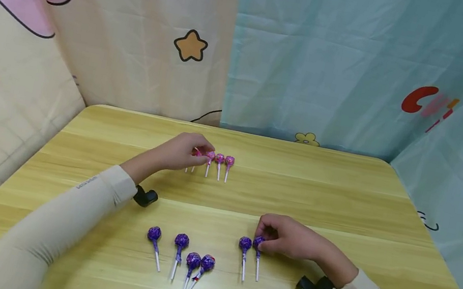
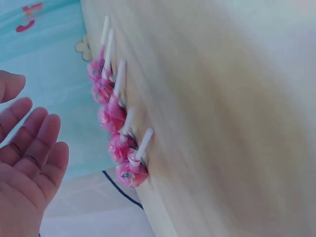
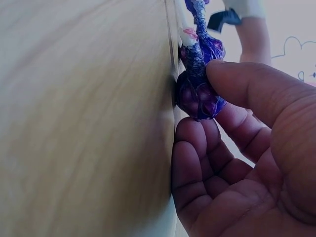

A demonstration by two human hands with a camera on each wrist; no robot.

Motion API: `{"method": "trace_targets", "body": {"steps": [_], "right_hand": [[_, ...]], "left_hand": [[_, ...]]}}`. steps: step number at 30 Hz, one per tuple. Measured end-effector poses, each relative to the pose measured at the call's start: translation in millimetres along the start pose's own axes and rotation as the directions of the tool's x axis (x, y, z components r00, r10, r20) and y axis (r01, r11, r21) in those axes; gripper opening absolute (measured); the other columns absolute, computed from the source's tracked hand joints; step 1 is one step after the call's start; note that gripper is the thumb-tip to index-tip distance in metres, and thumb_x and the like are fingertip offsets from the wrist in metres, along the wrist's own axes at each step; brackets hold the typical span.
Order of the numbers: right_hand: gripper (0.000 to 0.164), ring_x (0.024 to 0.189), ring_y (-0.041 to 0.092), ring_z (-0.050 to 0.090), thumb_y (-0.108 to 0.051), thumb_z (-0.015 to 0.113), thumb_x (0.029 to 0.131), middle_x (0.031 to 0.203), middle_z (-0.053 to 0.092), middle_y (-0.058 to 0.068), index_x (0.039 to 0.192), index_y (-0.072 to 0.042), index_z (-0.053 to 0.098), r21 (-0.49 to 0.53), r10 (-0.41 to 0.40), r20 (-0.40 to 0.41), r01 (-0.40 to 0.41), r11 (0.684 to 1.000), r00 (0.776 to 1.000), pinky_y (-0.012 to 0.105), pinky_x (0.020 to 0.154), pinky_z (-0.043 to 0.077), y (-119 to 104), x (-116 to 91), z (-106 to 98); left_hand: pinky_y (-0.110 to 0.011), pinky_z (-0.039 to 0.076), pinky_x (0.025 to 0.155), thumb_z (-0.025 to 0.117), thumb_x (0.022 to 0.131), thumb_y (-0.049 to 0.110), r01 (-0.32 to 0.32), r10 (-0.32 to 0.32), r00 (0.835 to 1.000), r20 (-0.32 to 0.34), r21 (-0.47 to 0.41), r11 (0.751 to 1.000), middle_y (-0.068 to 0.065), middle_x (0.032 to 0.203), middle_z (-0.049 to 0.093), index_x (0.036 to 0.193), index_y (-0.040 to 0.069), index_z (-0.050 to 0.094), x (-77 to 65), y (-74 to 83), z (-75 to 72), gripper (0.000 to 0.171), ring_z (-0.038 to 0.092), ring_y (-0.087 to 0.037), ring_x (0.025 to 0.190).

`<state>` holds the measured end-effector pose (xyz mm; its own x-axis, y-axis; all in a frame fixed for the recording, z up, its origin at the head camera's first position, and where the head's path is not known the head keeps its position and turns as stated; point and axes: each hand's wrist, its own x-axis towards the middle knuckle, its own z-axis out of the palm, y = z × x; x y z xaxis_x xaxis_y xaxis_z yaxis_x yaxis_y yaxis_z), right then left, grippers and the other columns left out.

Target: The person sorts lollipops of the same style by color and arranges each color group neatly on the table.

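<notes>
My left hand [image 1: 185,152] hovers at the left end of a row of pink-wrapped lollipops [image 1: 220,158] toward the back of the table. In the left wrist view its fingers [image 2: 42,140] are loosely bent and hold nothing, apart from the pink candies [image 2: 112,116]. With thumb and fingers, my right hand [image 1: 291,237] pinches the head of a purple-wrapped lollipop [image 3: 197,96] low at the tabletop. Close on its left lies another purple lollipop [image 1: 245,243], its stick pointing toward me likewise.
Nearer the front, several more purple lollipops [image 1: 182,241] lie left of the right-hand pair, two with crossing sticks. The wooden table [image 1: 321,191] backs onto a patterned curtain [image 1: 320,62]. Black wrist cameras [image 1: 145,196] sit under both cuffs.
</notes>
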<state>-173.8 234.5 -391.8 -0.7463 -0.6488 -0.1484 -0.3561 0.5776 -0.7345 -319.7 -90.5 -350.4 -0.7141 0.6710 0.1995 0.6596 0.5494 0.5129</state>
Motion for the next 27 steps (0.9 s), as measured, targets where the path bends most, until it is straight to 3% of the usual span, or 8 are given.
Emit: {"method": "trace_targets", "body": {"steps": [12, 18, 22, 27], "right_hand": [[0.011, 0.073, 0.012, 0.05, -0.012, 0.07, 0.093, 0.082, 0.055, -0.004, 0.096, -0.019, 0.062, 0.01, 0.001, 0.002, -0.001, 1.0, 1.0, 0.025, 0.063, 0.042, -1, -2, 0], [0.009, 0.074, 0.013, 0.05, -0.014, 0.069, 0.094, 0.083, 0.055, -0.003, 0.096, -0.019, 0.062, 0.009, -0.003, 0.007, 0.003, 1.0, 1.0, 0.025, 0.063, 0.042, -2, -2, 0], [0.008, 0.075, 0.014, 0.051, -0.014, 0.069, 0.094, 0.084, 0.057, -0.003, 0.096, -0.018, 0.062, 0.001, 0.003, 0.005, -0.003, 1.0, 1.0, 0.026, 0.064, 0.044, -3, -2, 0], [0.008, 0.075, 0.014, 0.051, -0.014, 0.069, 0.094, 0.084, 0.057, -0.003, 0.096, -0.018, 0.062, -0.005, 0.009, 0.003, -0.009, 1.0, 1.0, 0.026, 0.064, 0.043, -3, -2, -1]], "left_hand": [[-0.047, 0.048, 0.096, 0.066, 0.097, 0.021, 0.058, -0.064, 0.997, -0.033, -0.157, 0.986, -0.007, 0.116, 0.067, 0.121, 0.007, 0.067, -83.8, 24.1, -6.0, 0.028, 0.062, -0.02, 0.106], [-0.047, 0.051, 0.089, 0.066, 0.097, 0.021, 0.035, -0.034, 0.999, 0.005, -0.084, 0.996, -0.007, 0.114, 0.067, 0.118, 0.005, 0.067, -124.0, 30.3, 7.2, 0.026, 0.063, -0.022, 0.102], [-0.044, 0.053, 0.085, 0.068, 0.095, 0.023, 0.049, -0.047, 0.998, 0.034, -0.065, 0.997, -0.003, 0.111, 0.067, 0.116, 0.007, 0.068, -141.2, 39.0, 13.8, 0.026, 0.062, -0.02, 0.099], [-0.038, 0.053, 0.083, 0.072, 0.092, 0.027, 0.133, -0.131, 0.991, 0.025, -0.092, 0.987, 0.001, 0.105, 0.067, 0.111, 0.008, 0.071, -151.8, 46.2, 20.2, 0.026, 0.06, -0.016, 0.094]]}}
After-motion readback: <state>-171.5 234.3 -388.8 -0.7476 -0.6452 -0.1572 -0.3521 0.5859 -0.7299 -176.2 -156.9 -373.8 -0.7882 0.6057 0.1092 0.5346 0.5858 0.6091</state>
